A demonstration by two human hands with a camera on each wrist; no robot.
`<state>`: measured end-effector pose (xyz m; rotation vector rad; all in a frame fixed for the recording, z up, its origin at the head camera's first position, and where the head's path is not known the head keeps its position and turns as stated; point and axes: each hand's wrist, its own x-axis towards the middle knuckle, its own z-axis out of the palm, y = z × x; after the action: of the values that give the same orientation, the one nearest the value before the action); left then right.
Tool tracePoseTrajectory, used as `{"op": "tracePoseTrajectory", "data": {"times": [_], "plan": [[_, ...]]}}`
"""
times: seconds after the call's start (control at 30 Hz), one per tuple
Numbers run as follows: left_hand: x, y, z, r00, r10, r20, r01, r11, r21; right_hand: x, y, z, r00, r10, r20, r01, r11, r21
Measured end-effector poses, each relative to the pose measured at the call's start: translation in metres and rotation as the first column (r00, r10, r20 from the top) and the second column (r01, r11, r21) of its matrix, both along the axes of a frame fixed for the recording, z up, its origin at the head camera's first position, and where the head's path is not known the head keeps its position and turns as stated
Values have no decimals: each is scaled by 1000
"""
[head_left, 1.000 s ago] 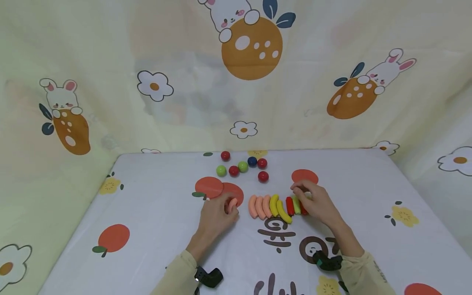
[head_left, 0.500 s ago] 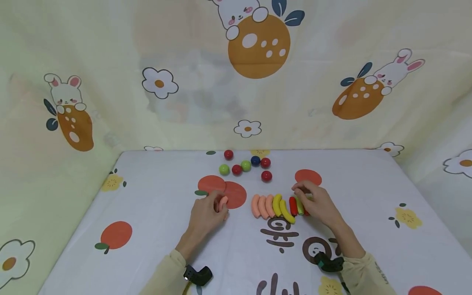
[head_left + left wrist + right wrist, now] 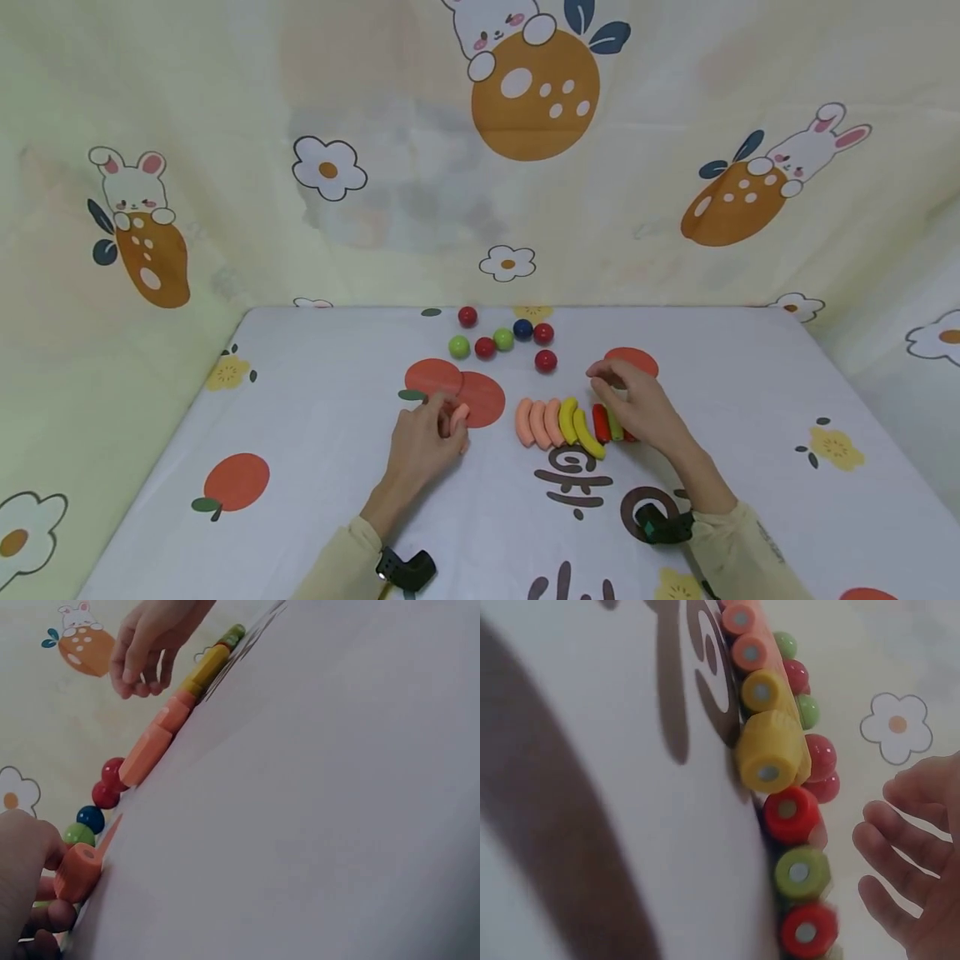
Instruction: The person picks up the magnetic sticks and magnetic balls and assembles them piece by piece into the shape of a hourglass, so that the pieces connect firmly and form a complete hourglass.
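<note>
My left hand point(image 3: 420, 439) pinches a curved salmon-pink sausage-like piece point(image 3: 459, 415) left of a row of similar pieces; in the left wrist view, the held piece point(image 3: 77, 874) shows a round grey spot on its end. Three salmon-pink pieces point(image 3: 538, 423) begin the row. Two yellow bananas point(image 3: 588, 437) follow, then a red piece point(image 3: 601, 423), a green piece point(image 3: 615, 426) and another red one point(image 3: 808, 930). Over the row's right end hovers my right hand point(image 3: 643, 407), fingers loosely bent with nothing in them; it hides part of that end.
Behind the row lie several glossy balls: red point(image 3: 546, 361), green point(image 3: 459, 347) and one dark blue point(image 3: 522, 330). A white cloth printed with fruit covers the table point(image 3: 315, 392). A patterned curtain point(image 3: 405, 208) hangs behind its far edge.
My left hand has drawn left, away from the row, with the pink piece, then stayed nearly in place. My right hand has shifted slightly left above the row.
</note>
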<state>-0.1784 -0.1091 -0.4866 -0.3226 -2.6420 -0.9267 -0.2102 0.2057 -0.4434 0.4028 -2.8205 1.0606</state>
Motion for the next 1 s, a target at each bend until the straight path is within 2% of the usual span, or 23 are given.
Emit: {"op": "tracePoseTrajectory", "data": {"times": [0.2, 0.33, 0.53, 0.77, 1.0], "plan": [[0, 2, -3, 997, 5, -81, -5, 1000, 6, -12, -8, 5, 998, 56, 18, -57, 997, 52], [2, 3, -5, 997, 15, -80, -14, 1000, 10, -23, -12, 7, 994, 100, 46, -104, 989, 105], [2, 2, -5, 996, 35, -88, -35, 999, 4, -39, -23, 10, 988, 119, 100, -137, 972, 191], [3, 1, -5, 997, 36, -66, -37, 999, -4, -46, -34, 11, 979, 142, 145, -170, 965, 202], [2, 2, -6, 997, 29, -65, -28, 999, 19, -50, -40, 10, 977, 136, 166, -169, 964, 204]]}}
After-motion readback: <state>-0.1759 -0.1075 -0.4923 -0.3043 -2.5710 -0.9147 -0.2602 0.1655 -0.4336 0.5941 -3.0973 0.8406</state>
